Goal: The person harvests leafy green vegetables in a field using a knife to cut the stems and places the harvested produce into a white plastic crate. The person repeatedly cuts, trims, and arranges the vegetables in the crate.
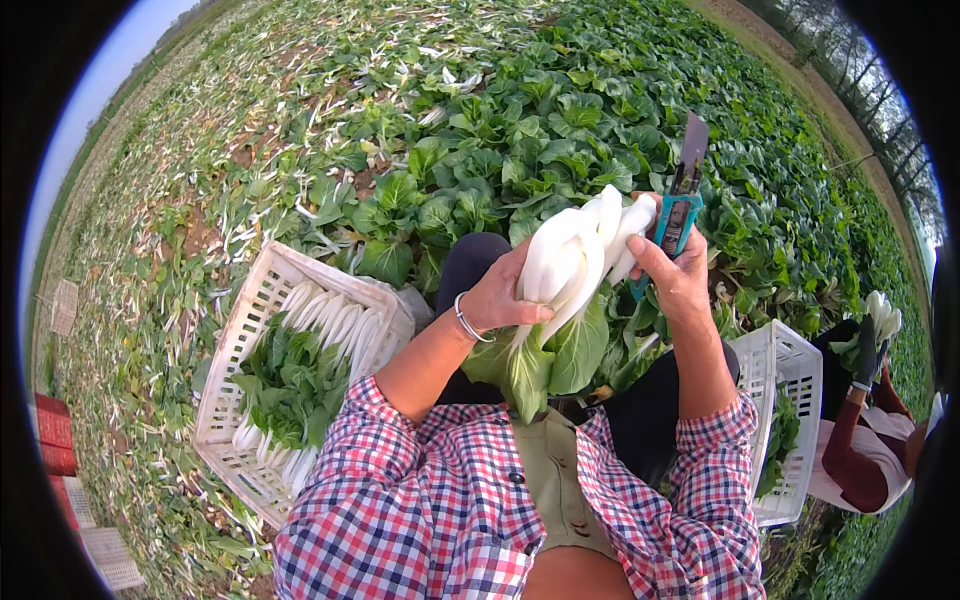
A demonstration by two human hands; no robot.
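Note:
A bok choy head (566,259) with thick white stalks is held before my chest, its green leaves hanging down. My left hand (506,289) grips it around the stalks, thumb across the front. In my right hand (679,262) is a utility knife (679,202) with a teal handle, its wide blade pointing up and away. The thumb and fingers of that same hand also pinch a white stalk (637,221) at the upper right of the head. Whether this stalk is still joined to the head, I cannot tell.
Left of me a white plastic crate (232,375) holds rows of bok choy (300,375). Another white crate (795,420) stands at my right, with a co-worker (862,450) beyond it. Growing plants (600,112) lie ahead; cut leaves (195,187) litter the left. Red crates (54,435) stand far left.

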